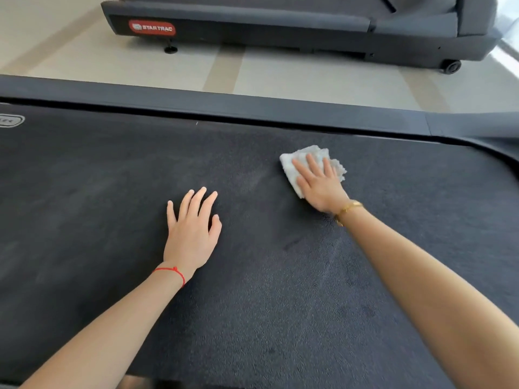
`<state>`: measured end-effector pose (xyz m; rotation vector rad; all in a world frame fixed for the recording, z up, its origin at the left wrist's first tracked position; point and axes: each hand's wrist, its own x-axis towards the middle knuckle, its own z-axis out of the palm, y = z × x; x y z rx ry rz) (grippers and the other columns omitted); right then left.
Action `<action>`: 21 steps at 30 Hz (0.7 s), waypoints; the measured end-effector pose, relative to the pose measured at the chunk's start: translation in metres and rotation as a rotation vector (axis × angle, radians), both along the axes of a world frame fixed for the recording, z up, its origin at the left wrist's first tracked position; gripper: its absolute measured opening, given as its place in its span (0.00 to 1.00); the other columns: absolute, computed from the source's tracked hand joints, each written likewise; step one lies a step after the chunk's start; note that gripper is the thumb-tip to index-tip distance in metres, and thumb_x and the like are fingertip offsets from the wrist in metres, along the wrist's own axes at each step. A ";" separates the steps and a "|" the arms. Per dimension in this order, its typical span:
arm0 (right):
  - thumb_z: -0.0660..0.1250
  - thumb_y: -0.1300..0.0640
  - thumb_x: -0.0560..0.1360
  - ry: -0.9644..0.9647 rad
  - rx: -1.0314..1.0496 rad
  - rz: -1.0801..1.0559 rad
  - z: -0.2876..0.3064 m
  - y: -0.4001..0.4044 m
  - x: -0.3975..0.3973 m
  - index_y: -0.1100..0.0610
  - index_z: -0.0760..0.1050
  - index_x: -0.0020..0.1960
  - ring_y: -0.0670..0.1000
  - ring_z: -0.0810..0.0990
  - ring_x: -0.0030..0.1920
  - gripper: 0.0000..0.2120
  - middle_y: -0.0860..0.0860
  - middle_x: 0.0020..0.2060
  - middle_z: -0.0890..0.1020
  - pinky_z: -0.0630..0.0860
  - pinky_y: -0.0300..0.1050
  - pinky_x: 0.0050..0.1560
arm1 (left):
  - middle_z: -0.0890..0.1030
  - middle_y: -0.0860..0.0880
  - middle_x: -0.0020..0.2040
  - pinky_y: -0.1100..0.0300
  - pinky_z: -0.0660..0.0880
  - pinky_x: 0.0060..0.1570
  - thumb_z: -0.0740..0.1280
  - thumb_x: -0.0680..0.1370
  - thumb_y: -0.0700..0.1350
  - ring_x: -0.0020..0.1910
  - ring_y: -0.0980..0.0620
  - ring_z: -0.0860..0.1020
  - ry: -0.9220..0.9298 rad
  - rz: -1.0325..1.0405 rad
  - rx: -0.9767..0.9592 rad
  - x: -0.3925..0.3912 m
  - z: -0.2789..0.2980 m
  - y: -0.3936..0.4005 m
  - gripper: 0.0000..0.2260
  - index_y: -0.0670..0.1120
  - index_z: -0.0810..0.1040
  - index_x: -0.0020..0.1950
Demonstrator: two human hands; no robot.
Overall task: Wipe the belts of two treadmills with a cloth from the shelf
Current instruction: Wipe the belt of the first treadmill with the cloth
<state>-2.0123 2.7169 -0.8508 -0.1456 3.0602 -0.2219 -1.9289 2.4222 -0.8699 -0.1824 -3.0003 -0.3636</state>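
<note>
A wide black treadmill belt (112, 206) fills most of the view. My right hand (320, 183) lies flat with straight fingers on a crumpled white cloth (292, 171), pressing it onto the belt near its far right part. My left hand (193, 228) rests flat on the bare belt, fingers spread, to the left of the cloth and holding nothing. A second treadmill (280, 26) stands across the floor at the top of the view; its belt is mostly out of sight.
The dark side rail (224, 108) runs along the belt's far edge, curving into the front housing (494, 153) at the right. Pale tiled floor (280, 77) separates the two machines. The far treadmill shows a red logo plate (152, 27) and a wheel (451, 66).
</note>
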 end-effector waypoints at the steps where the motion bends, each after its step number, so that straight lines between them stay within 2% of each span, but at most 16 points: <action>1: 0.45 0.48 0.84 -0.049 -0.033 -0.066 0.000 -0.003 -0.011 0.45 0.49 0.79 0.66 0.43 0.77 0.24 0.53 0.79 0.49 0.40 0.62 0.75 | 0.62 0.49 0.78 0.37 0.51 0.76 0.55 0.83 0.50 0.79 0.48 0.56 0.000 0.001 -0.002 0.000 0.000 0.000 0.23 0.50 0.63 0.78; 4: 0.45 0.46 0.84 -0.062 -0.090 -0.081 0.001 -0.033 -0.021 0.43 0.50 0.79 0.67 0.42 0.77 0.24 0.51 0.80 0.48 0.39 0.62 0.75 | 0.62 0.49 0.78 0.37 0.51 0.76 0.55 0.82 0.50 0.79 0.48 0.56 0.006 0.001 -0.005 0.000 -0.001 0.000 0.23 0.50 0.63 0.78; 7: 0.46 0.47 0.84 -0.027 -0.027 0.177 0.001 -0.065 0.000 0.44 0.49 0.79 0.67 0.44 0.77 0.24 0.51 0.80 0.48 0.41 0.61 0.75 | 0.63 0.49 0.78 0.37 0.52 0.76 0.55 0.82 0.50 0.79 0.48 0.57 0.009 0.001 -0.012 -0.001 -0.001 0.000 0.23 0.50 0.63 0.78; 10: 0.46 0.47 0.84 -0.038 -0.112 0.346 -0.003 -0.058 0.016 0.41 0.49 0.79 0.61 0.41 0.78 0.23 0.48 0.80 0.48 0.39 0.55 0.76 | 0.62 0.49 0.78 0.38 0.52 0.76 0.54 0.82 0.50 0.79 0.48 0.56 0.007 0.008 -0.018 -0.001 -0.002 -0.001 0.23 0.50 0.62 0.78; 12: 0.46 0.48 0.85 -0.014 -0.113 0.255 -0.003 -0.034 0.001 0.42 0.49 0.79 0.61 0.41 0.78 0.23 0.48 0.80 0.48 0.39 0.54 0.76 | 0.61 0.50 0.79 0.38 0.51 0.76 0.53 0.83 0.50 0.79 0.49 0.55 -0.003 0.006 -0.024 0.000 -0.002 -0.001 0.23 0.51 0.61 0.79; 17: 0.44 0.46 0.84 -0.059 -0.085 -0.159 0.002 -0.003 -0.060 0.44 0.50 0.79 0.65 0.41 0.77 0.24 0.52 0.80 0.47 0.37 0.59 0.76 | 0.60 0.50 0.79 0.39 0.50 0.77 0.50 0.82 0.51 0.80 0.49 0.53 -0.021 0.008 -0.033 0.000 0.000 0.001 0.24 0.51 0.60 0.79; 19: 0.44 0.46 0.83 -0.073 -0.091 -0.181 0.001 -0.019 -0.076 0.43 0.50 0.79 0.66 0.40 0.77 0.24 0.52 0.80 0.46 0.35 0.60 0.75 | 0.61 0.50 0.79 0.38 0.51 0.76 0.52 0.82 0.51 0.79 0.49 0.55 -0.014 0.012 -0.026 -0.001 0.001 0.001 0.24 0.50 0.61 0.79; 21: 0.45 0.46 0.83 -0.082 -0.082 -0.107 0.002 -0.045 -0.085 0.43 0.49 0.79 0.67 0.40 0.77 0.24 0.52 0.80 0.46 0.35 0.61 0.75 | 0.61 0.50 0.79 0.38 0.51 0.76 0.53 0.82 0.50 0.79 0.49 0.55 -0.015 0.016 -0.030 -0.001 0.001 0.001 0.23 0.50 0.62 0.78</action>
